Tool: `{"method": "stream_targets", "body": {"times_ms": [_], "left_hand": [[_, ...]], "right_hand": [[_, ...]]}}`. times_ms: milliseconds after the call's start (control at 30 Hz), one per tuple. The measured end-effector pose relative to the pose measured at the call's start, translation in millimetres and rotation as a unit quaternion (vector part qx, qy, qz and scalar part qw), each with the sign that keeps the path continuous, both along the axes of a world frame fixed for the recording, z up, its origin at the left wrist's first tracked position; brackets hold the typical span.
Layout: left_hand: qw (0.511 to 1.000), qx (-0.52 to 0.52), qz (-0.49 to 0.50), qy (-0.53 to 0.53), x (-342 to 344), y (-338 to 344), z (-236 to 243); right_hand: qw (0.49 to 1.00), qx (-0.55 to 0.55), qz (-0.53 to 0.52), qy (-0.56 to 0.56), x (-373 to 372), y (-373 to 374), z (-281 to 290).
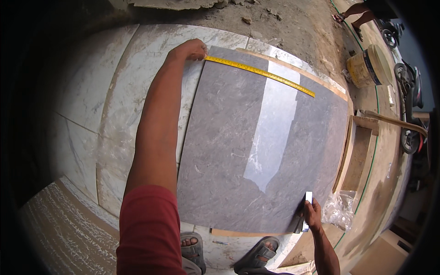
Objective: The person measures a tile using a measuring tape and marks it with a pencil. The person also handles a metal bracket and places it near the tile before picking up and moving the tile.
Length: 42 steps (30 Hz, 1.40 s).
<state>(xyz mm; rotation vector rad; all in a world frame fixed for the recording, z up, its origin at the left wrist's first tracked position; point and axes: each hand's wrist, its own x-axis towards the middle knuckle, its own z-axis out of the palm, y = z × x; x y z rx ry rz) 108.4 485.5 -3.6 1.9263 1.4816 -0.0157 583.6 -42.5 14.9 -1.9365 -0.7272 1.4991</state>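
A large glossy grey stone tile [256, 151] lies flat on white marble slabs [114, 105]. A yellow measuring tape [261, 72] stretches along the tile's far edge. My left hand [190, 49] is reached out to the tile's far left corner and pins the tape's end there. My right hand [312, 213] is at the tile's near right corner, fingers closed around a small white and dark object [308, 201], likely the tape's case; the tape's link to it is not visible. My sandalled feet [229, 252] stand at the tile's near edge.
A yellowish bucket [366, 66] stands at the far right by a green hose line [373, 137]. A wooden frame [360, 151] and crumpled clear plastic [338, 208] lie right of the tile. Another person's legs [355, 13] show at top right, near parked scooters [408, 91]. Rubble lies beyond.
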Motion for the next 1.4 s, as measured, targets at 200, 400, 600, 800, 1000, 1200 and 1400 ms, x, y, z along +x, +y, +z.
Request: {"method": "stream_targets", "body": {"times_ms": [200, 400, 600, 800, 1000, 1200, 1400], "left_hand": [[1.000, -0.013, 0.003, -0.016, -1.6, -0.1, -0.5], [0.999, -0.002, 0.024, 0.031, 0.0, 2.1, -4.0], [0.998, -0.013, 0.047, 0.040, 1.6, 2.3, 1.0], [0.999, -0.008, 0.035, 0.018, -7.0, -3.3, 3.5], [1.000, -0.001, 0.027, 0.005, 4.9, 0.8, 2.1], [1.000, -0.006, 0.007, 0.018, 1.8, 0.3, 4.3], [1.000, 0.004, 0.023, 0.014, 2.6, -1.2, 2.4]], "right_hand": [[1.000, 0.006, 0.020, -0.004, -0.4, 3.4, 5.2], [0.994, -0.033, 0.094, -0.043, -2.5, 23.7, 19.6], [0.955, 0.080, 0.155, -0.241, -14.4, 166.5, 59.5], [0.929, 0.156, 0.154, -0.299, 1.0, 275.3, 21.5], [0.898, 0.172, 0.128, -0.384, 26.1, 332.9, -15.0], [0.866, 0.148, 0.185, -0.441, 10.5, 351.0, -14.4], [0.857, 0.151, 0.197, -0.452, 8.6, 350.2, -14.1]]}}
